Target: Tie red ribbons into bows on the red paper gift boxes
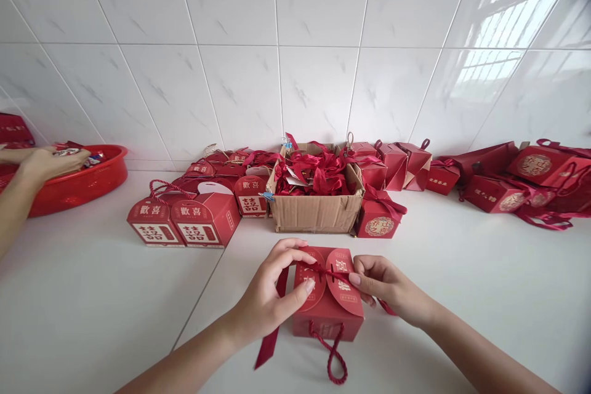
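Observation:
A red gift box (329,323) sits in front of me, its rounded top flaps bearing pale printed characters. Dark red ribbon (325,270) crosses the top through slots, with one tail hanging down at the left. My left hand (279,289) is curled on the box's left side, thumb and index finger resting on the top by the ribbon. At the right, my right hand (392,288) pinches the ribbon between thumb and fingers; a loose end shows beneath it. A twisted cord handle (336,369) droops from the near side.
Behind stands a cardboard box (316,214) full of ribbons. Several double-happiness boxes (198,225) stand left of it; more red boxes (381,221) line the right. At far left, another person's hand (50,163) holds wrapped items over a red basin (85,191). A tiled wall (240,86) rises behind.

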### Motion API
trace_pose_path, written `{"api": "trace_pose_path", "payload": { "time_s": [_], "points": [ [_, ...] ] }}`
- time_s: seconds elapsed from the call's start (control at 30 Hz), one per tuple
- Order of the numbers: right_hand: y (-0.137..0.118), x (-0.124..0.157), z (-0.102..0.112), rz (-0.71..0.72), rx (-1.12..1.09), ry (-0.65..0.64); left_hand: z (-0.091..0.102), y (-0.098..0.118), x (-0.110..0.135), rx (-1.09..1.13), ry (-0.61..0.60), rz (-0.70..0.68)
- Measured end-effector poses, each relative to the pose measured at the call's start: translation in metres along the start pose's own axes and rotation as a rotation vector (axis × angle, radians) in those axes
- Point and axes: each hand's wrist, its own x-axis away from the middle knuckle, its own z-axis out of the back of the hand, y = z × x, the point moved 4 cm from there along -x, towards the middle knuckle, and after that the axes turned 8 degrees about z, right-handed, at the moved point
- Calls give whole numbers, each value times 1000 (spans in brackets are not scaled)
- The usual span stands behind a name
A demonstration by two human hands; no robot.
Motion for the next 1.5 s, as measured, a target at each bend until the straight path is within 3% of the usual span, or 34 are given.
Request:
{"api": "trace_pose_path", "payload": {
  "time_s": [0.73, 0.87, 1.0, 1.17, 1.27, 1.5],
  "points": [
    [-2, -2, -1, -14, 33, -4, -2, 6, 3, -129, -104, -29],
    [-9, -1, 1, 27, 191, 51, -4, 6, 3, -90, -66, -75],
    [-35, 0, 1, 195, 557, 161, -5, 6, 3, -61, -52, -73],
    [-57, -2, -19, 263, 888, -56, -4, 5, 4, -27, -68, -75],
    [-60, -3, -27, 256, 908, -110, -4, 6, 5, -6, -74, -69],
    [-56, -7, -29, 293, 833, -75, -5, 7, 3, 34, -73, -48]
  ]
}}
